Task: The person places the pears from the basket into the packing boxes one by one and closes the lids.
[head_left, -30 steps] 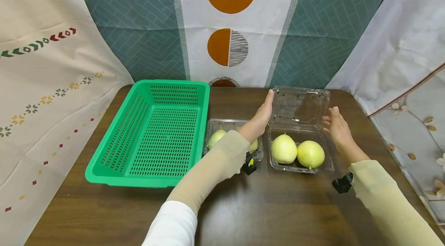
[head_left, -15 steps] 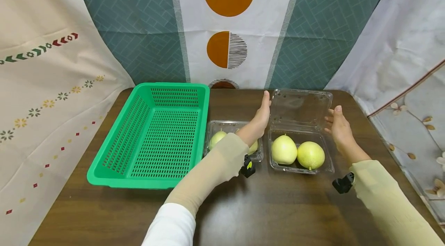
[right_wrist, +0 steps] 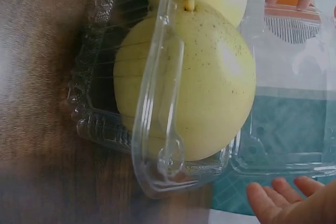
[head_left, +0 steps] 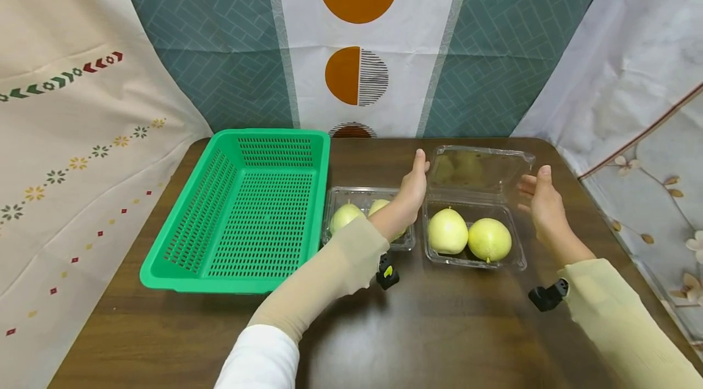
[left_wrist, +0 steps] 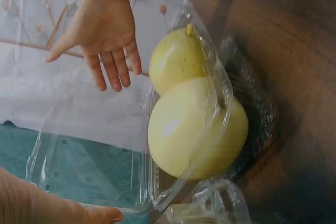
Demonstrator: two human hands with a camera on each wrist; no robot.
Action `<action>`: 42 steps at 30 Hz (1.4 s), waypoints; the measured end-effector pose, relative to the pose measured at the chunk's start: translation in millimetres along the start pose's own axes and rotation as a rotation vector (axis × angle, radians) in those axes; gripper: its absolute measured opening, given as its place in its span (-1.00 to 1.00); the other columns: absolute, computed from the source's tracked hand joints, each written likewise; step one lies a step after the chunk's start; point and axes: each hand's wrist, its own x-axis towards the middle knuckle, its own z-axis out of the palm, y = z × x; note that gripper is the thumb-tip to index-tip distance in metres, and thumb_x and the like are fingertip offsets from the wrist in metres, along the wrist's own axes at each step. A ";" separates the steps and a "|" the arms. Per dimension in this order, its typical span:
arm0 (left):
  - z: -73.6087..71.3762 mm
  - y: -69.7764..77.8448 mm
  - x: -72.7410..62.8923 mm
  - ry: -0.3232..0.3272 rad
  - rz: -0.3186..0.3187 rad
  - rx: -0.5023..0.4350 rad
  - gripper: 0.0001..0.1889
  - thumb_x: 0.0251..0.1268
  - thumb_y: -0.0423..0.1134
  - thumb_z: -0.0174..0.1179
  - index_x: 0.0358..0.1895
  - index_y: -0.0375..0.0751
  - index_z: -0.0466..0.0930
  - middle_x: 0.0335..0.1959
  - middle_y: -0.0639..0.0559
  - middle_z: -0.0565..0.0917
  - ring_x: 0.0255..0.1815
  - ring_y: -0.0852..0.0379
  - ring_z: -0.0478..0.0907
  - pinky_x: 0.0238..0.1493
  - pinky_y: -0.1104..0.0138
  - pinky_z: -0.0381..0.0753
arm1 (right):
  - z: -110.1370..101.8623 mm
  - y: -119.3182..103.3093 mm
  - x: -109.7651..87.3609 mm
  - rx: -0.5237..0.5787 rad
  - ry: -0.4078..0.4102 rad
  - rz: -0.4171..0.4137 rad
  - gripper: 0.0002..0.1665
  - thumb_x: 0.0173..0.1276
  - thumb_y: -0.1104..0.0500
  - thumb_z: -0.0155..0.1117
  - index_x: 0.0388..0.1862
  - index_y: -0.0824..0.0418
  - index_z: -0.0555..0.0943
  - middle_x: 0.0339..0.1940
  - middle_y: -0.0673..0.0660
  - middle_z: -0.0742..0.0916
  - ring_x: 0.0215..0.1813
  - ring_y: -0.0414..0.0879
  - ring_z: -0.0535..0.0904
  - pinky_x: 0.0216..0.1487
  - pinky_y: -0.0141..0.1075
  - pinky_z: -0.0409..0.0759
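Observation:
A clear plastic clamshell box (head_left: 475, 262) stands on the table with its lid (head_left: 467, 172) raised. Two pale yellow-green pears lie inside, a left pear (head_left: 448, 231) and a right pear (right_wrist: 184, 82). My left hand (head_left: 409, 193) is at the lid's left edge, fingers extended; whether it touches the lid I cannot tell. On the lid's other side is my right hand (head_left: 546, 206), palm turned inward and fingers spread, with nothing in it. The left wrist view shows that right hand's bare palm. A second clear box (head_left: 365, 195) with two pears is partly hidden behind my left forearm.
A green plastic basket (head_left: 236, 285) with slotted walls stands on the left of the brown wooden table (head_left: 428, 328). Patterned cloths hang behind the table and along both sides. A black wrist camera (head_left: 548, 295) sits on my right wrist, close above the table.
The lid's top edge has come lower and its right corner has shifted to the right. My right hand has moved slightly right, my left slightly left and down.

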 end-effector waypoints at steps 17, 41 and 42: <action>3.1 -12.1 -24.1 0.029 0.002 -0.076 -0.34 0.38 0.27 -0.13 0.37 -0.08 0.33 0.42 -0.03 0.31 0.44 -0.08 0.20 0.44 0.05 0.13 | -7.6 3.5 -31.7 -0.076 0.032 0.037 0.02 0.45 -0.30 -0.77 0.41 0.52 0.10 0.42 0.48 0.19 0.45 0.34 0.06 0.35 0.19 0.17; 10.7 -37.9 -40.2 0.044 -0.006 -0.034 -0.14 0.35 0.22 -0.02 0.48 -0.30 -0.06 0.50 -0.23 0.05 0.52 -0.09 -0.01 0.47 0.09 0.05 | -1.6 26.0 -52.5 -0.056 0.057 0.049 -0.07 0.50 -0.27 -0.58 0.46 0.49 -0.02 0.42 0.48 0.22 0.44 0.34 0.09 0.36 0.17 0.17; 10.6 -37.8 -41.1 0.042 -0.023 -0.012 -0.12 0.34 0.24 -0.04 0.49 -0.31 -0.07 0.51 -0.22 0.04 0.52 -0.09 -0.03 0.48 0.08 0.03 | -2.0 26.6 -53.1 -0.064 0.056 0.058 -0.07 0.49 -0.27 -0.58 0.46 0.48 -0.03 0.42 0.49 0.22 0.44 0.35 0.10 0.35 0.16 0.19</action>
